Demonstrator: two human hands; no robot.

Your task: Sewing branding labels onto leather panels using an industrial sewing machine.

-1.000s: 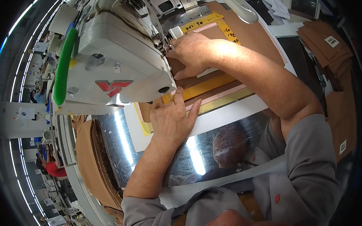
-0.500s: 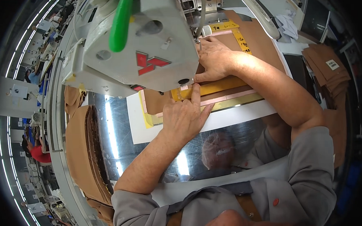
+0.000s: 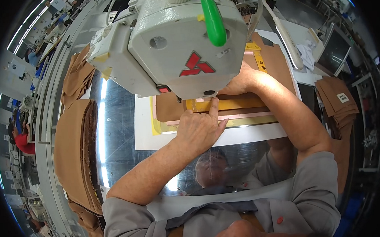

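A shiny, mirror-like steel tabletop (image 3: 114, 134) fills the middle of the view and carries everything else. Over its far part hangs the grey-white head of an industrial sewing machine (image 3: 174, 47) with a green handle (image 3: 212, 18) on top; the head hides part of the work below it.

At the left edge of the tabletop lies a tall stack of tan-brown cut fabric pieces (image 3: 75, 153), and a smaller pile of folded brown pieces (image 3: 335, 101) sits well apart on the right.

Under the machine lies a white rectangular sheet (image 3: 186, 137), and on it a flat brown fabric panel (image 3: 168, 106) clamped in a long yellow and pink strip template (image 3: 240, 110). The template's long axis runs left to right across the view, its left end under the machine head and its right end pointing toward the person's right arm.

The left hand (image 3: 199, 128) lies flat, palm down, on the near edge of the template, fingers (image 3: 213, 107) stretched out and spread, the index tip pointing away toward the base of the machine head; it presses rather than grips. The right hand (image 3: 239, 82) rests on the far side of the template just beside the machine head, its fingers tucked beneath the head, so I cannot tell whether they are closed.
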